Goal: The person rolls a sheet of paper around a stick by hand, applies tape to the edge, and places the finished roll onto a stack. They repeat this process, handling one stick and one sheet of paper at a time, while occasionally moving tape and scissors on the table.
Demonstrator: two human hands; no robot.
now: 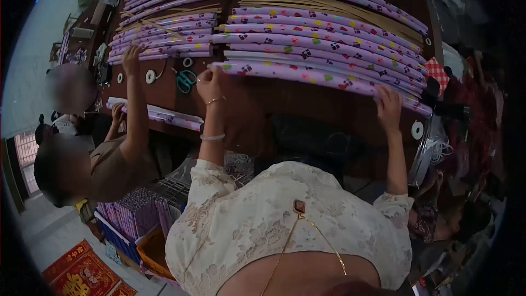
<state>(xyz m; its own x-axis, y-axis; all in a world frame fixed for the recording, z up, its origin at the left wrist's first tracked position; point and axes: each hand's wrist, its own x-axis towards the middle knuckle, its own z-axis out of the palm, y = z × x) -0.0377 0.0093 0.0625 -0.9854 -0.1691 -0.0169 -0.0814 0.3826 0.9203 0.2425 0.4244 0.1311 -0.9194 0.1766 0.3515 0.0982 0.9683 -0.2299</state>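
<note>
A long purple patterned roll [307, 74] lies across the near side of the brown table [235, 109], in front of several similar rolls. My left hand [210, 85] is at its left end, fingers curled and closed against the end; whatever lies between them is too small to make out. Toward the roll's right part, my right hand [388, 107] rests with its fingers spread on the paper. Just behind this roll, a white strip of paper [263, 56] shows. Teal scissors [186, 80] lie left of my left hand.
A co-worker's hand [131, 59] touches the left stack of rolls [164, 27]; another hand is by a shorter roll [164, 115]. Tan strips [307, 5] lie among the rolls. Tape rolls [417, 130] sit on the table. A blue crate [118, 235] stands at lower left.
</note>
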